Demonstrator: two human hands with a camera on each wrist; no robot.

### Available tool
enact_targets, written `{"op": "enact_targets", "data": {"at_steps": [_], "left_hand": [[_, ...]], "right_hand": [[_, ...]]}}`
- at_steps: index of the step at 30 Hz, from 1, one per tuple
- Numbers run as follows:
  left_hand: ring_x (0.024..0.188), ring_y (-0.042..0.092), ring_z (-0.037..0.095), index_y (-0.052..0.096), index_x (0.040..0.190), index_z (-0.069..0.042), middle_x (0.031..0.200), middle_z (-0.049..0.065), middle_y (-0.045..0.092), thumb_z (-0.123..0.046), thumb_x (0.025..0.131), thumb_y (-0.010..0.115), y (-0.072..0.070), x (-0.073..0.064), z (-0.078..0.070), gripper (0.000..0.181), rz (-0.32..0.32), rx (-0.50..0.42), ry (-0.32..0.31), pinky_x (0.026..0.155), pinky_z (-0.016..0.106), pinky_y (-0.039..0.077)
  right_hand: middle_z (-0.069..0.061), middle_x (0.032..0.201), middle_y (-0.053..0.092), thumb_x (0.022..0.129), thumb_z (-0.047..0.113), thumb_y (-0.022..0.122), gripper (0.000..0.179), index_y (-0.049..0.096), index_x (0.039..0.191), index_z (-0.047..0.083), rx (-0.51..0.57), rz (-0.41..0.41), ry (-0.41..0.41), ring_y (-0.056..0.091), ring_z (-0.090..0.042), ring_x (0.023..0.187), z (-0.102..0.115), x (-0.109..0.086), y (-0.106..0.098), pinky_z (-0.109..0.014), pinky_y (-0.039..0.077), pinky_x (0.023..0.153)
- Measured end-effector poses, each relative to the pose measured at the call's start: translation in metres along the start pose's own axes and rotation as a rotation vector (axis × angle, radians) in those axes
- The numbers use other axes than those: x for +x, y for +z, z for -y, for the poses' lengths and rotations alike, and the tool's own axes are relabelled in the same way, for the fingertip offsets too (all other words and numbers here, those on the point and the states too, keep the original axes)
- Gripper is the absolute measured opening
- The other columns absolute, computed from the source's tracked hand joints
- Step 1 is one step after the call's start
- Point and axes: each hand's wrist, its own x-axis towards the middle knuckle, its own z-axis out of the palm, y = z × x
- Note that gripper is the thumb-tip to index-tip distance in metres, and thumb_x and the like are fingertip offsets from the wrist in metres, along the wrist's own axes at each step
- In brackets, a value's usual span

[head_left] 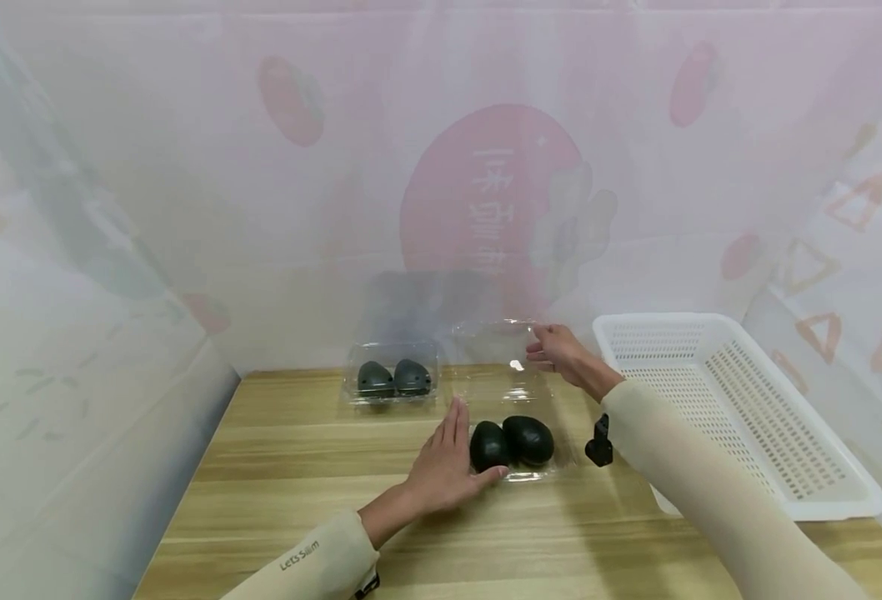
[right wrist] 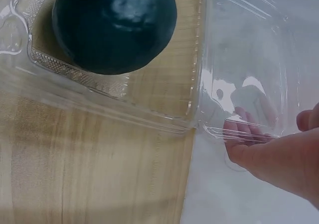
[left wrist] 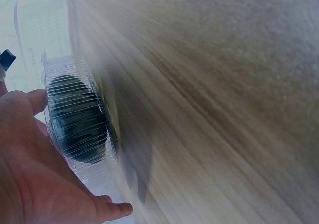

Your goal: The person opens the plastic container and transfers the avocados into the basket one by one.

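Note:
A clear plastic clamshell box (head_left: 567,457) stands on the table with its lid (head_left: 489,354) raised at the back. Inside its base lie two dark green, avocado-like fruits, the left one (head_left: 489,448) beside the right one (head_left: 528,440). My left hand (head_left: 441,467) rests along the box's left side, fingers straight and thumb at the front edge. At the lid's right edge is my right hand (head_left: 561,354); its fingers (right wrist: 244,127) show through the clear plastic, behind the lid, and the thumb stands apart. The left wrist view shows one fruit (left wrist: 77,119) through the ribbed wall.
Behind and left, a second clear box (head_left: 392,346), its lid down, holds two similar dark fruits (head_left: 413,379). A white slotted basket (head_left: 824,417) stands to the right. Printed sheeting (head_left: 336,208) hangs behind the wooden table (head_left: 283,483).

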Motion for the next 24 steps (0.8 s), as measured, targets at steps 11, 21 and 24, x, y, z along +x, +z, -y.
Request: {"op": "enact_targets", "data": {"at_steps": [11, 21, 24], "left_hand": [[0.158, 0.022, 0.047, 0.008, 0.168, 0.004, 0.176, 0.024, 0.005, -0.07, 0.096, 0.062, -0.001, -0.001, -0.002, 0.117, -0.021, 0.036, 0.026, 0.123, 0.062, 0.03], [0.159, 0.021, 0.046, 0.005, 0.169, 0.002, 0.176, 0.024, 0.006, -0.07, 0.096, 0.062, -0.009, -0.005, -0.012, 0.117, 0.024, 0.038, 0.007, 0.124, 0.061, 0.029], [0.159, 0.021, 0.045, 0.005, 0.169, 0.002, 0.176, 0.025, 0.006, -0.07, 0.097, 0.062, -0.011, -0.006, -0.013, 0.117, 0.032, 0.045, 0.013, 0.124, 0.061, 0.029]], "right_hand": [[-0.03, 0.123, 0.056, 0.11, -0.001, 0.028, 0.044, 0.026, 0.15, -0.018, -0.12, -0.04, 0.084, 0.064, -0.026, 0.092, -0.013, -0.001, 0.003, -0.034, 0.057, 0.076], [-0.008, 0.075, 0.056, 0.094, -0.012, 0.032, 0.023, 0.047, 0.112, -0.012, -0.234, -0.065, 0.087, 0.056, -0.013, 0.06, -0.019, -0.003, 0.005, -0.027, 0.048, 0.056], [-0.007, 0.072, 0.053, 0.096, -0.011, 0.032, 0.015, 0.046, 0.1, -0.007, -0.282, -0.071, 0.081, 0.053, -0.013, 0.058, -0.021, -0.004, 0.006, -0.028, 0.047, 0.054]]}}
